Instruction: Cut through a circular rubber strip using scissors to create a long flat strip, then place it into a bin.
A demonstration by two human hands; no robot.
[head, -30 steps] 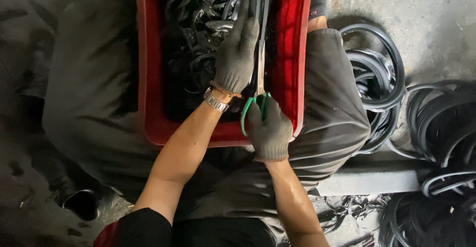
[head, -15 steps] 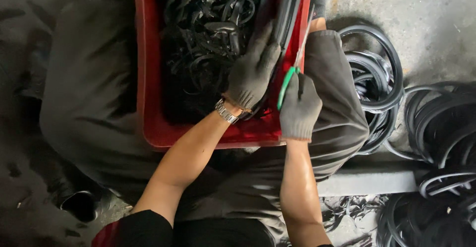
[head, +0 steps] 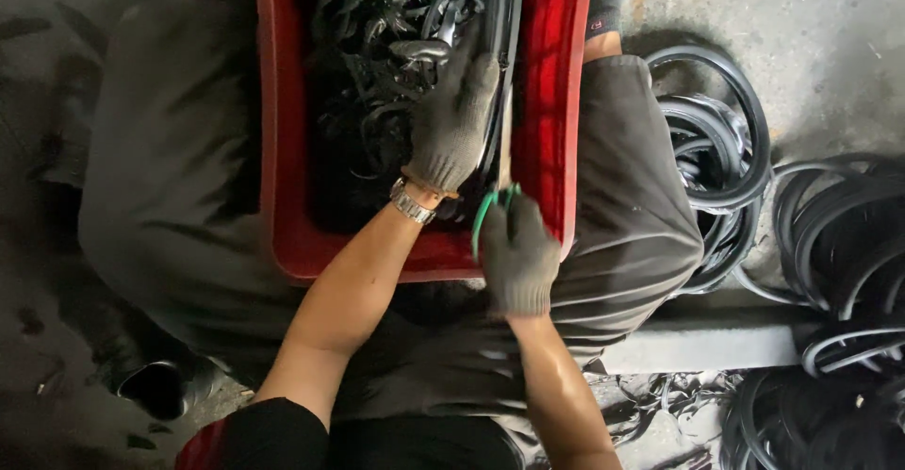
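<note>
A red plastic crate (head: 283, 178) rests on my lap, filled with black rubber scraps (head: 377, 65). My left hand (head: 452, 121), in a grey glove with a wristwatch at the cuff, presses on a long black rubber strip (head: 504, 17) that runs along the crate's right inner wall. My right hand (head: 517, 258), also gloved, grips green-handled scissors (head: 490, 208) at the crate's near right corner. The blades point up along the strip and are mostly hidden between my hands.
Black rubber rings (head: 716, 140) lie piled on the concrete floor to the right, with more rings (head: 839, 244) further right. A pale concrete curb (head: 707, 347) runs below them. Rubber offcuts (head: 660, 404) litter the floor by my right leg.
Both hands have shifted left from half a second ago. My right hand with the scissors has dropped toward the crate's near edge, and my left hand has moved back up the strip.
</note>
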